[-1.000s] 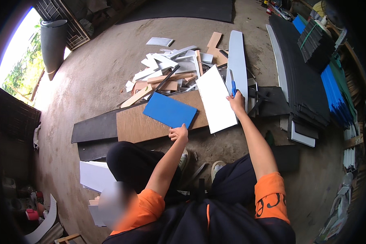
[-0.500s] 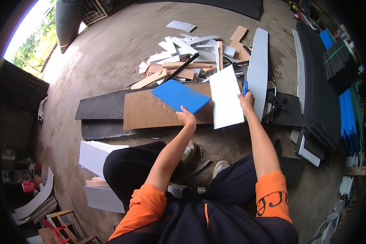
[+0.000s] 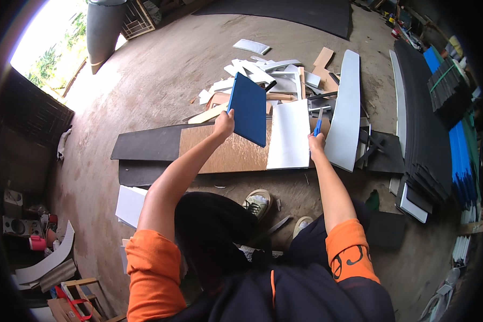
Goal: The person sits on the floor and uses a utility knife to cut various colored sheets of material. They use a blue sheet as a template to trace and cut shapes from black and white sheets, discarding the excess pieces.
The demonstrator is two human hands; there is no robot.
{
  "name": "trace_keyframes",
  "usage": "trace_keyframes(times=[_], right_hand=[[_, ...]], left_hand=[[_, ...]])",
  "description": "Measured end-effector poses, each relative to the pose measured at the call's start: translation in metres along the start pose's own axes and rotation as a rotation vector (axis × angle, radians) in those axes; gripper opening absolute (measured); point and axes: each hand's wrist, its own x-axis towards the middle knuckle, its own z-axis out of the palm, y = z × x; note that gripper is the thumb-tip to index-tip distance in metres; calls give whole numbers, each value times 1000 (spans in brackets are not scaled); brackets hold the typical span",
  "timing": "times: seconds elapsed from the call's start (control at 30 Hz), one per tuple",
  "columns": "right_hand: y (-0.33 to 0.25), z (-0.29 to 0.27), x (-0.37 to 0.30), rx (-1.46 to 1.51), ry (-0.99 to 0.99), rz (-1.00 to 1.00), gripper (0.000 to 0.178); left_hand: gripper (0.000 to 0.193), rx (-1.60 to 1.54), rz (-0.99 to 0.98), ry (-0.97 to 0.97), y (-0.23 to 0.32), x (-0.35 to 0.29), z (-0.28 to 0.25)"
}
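My left hand (image 3: 224,124) grips a blue rectangular foam sheet (image 3: 249,110) by its lower left edge, tilted up above the boards. In my right hand (image 3: 316,144) is a blue-handled utility knife (image 3: 317,127), its blade end pointing away from me. A white rectangular sheet (image 3: 288,137) lies on the right end of the brown board (image 3: 225,147), close beside my right hand; whether my fingers touch it I cannot tell. Under the brown board are dark grey foam boards (image 3: 145,144).
Beyond the boards lies a heap of white and tan offcuts (image 3: 241,70). A long pale strip (image 3: 344,107) slants at the right, with a stack of dark sheets (image 3: 421,123) farther right. White sheets (image 3: 130,204) sit beside my left leg.
My left hand has lifted the blue foam sheet and turned it steeply, moving up and leftward. The white sheet now rests on the board, and my right hand is slightly lower beside it.
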Motion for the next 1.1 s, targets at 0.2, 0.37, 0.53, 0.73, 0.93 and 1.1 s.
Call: trace_keyframes(times=[0.2, 0.37, 0.53, 0.73, 0.93, 1.1], right_hand=[[25, 29, -16, 195, -74, 112, 12], [53, 48, -1, 165, -109, 83, 10], [67, 55, 1, -390, 60, -291, 18], [58, 31, 23, -441, 18, -238, 26], [65, 40, 19, -567, 105, -313, 36], [49, 36, -3, -634, 195, -512, 37]], left_hand=[[44, -279, 3, 13, -37, -26, 68], [39, -386, 25, -19, -50, -43, 116], [35, -494, 15, -83, -71, -46, 148], [35, -533, 2, -104, -71, -62, 164], [37, -280, 123, -91, -80, -67, 167], [48, -50, 154, -123, -88, -55, 165]])
